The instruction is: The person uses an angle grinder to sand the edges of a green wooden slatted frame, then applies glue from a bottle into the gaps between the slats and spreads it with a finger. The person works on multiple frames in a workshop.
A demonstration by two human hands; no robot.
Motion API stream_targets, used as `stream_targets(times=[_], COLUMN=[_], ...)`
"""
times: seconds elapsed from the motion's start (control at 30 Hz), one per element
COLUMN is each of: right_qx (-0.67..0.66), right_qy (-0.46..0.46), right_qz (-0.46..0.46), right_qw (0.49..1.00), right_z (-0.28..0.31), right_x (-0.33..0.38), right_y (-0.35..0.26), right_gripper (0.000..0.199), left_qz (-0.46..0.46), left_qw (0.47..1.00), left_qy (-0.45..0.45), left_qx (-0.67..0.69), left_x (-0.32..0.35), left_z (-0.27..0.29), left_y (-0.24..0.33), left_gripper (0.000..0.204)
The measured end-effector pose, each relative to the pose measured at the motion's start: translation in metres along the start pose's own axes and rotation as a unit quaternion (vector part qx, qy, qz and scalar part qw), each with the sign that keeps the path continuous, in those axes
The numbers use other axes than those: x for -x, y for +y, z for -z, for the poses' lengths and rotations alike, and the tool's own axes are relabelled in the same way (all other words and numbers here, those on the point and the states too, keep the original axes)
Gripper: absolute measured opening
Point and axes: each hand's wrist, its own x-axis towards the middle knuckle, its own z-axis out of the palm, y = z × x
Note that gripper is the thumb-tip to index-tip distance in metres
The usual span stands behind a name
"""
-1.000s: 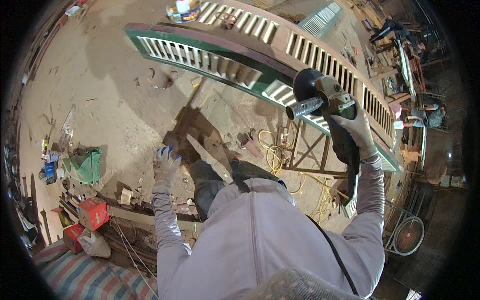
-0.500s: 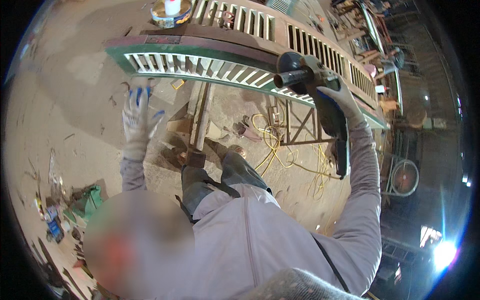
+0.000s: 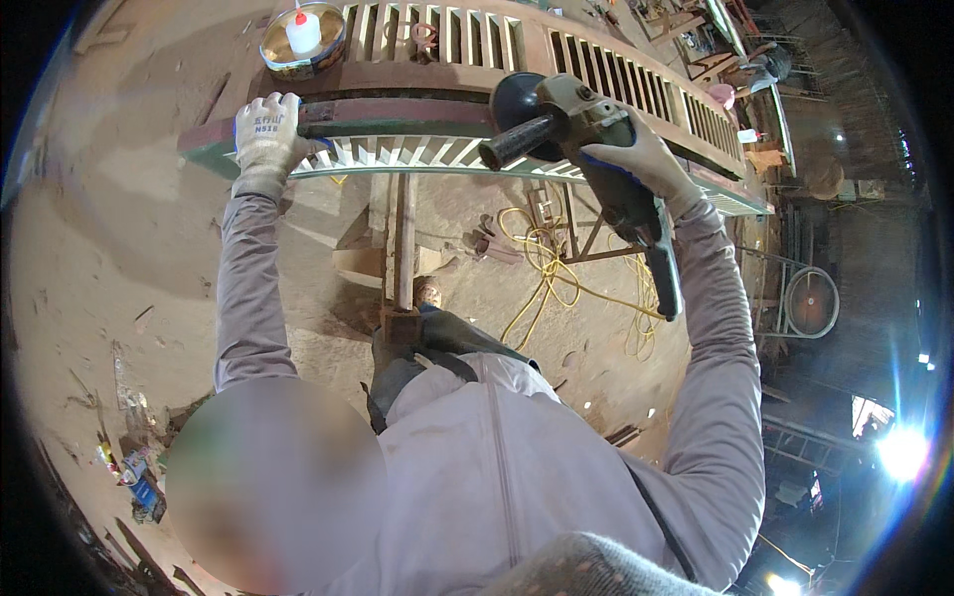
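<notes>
My gloved left hand is wrapped over the near long edge of a slatted shutter panel, toward its left end. The panel has a dark reddish edge, a green side and pale slats. In my gloved right hand is an angle grinder, gripped by its body. Its side handle points left and its dark round disc is at the far end, over the panel's edge; whether they touch I cannot tell. The grinder's rear end hangs toward my right forearm.
Beyond lies a brown slatted shutter. A tin with a white red-tipped bottle stands at its left. Yellow cord lies coiled on the floor near a wooden beam. A wheel stands at right.
My left hand has moved forward from open air onto the panel's edge and closed on it. The panel has tipped, showing less of its slatted face. The grinder has shifted left and farther away.
</notes>
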Motion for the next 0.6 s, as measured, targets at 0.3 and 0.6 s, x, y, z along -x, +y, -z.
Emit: stream_targets(times=[0.3, 0.6], right_qx=[-0.026, -0.053], right_qy=[0.105, 0.099], right_qz=[-0.136, -0.14], right_qw=[0.985, 0.984], right_z=[0.081, 0.076], right_x=[0.042, 0.04], right_y=[0.082, 0.07], right_gripper=[0.075, 0.094], left_qz=[0.006, 0.005], left_qw=[1.0, 0.999], left_qy=[0.025, 0.039], left_qx=[0.009, -0.03], left_x=[-0.001, -0.002], left_z=[-0.011, -0.027], left_y=[-0.001, -0.002], left_gripper=[0.072, 0.072])
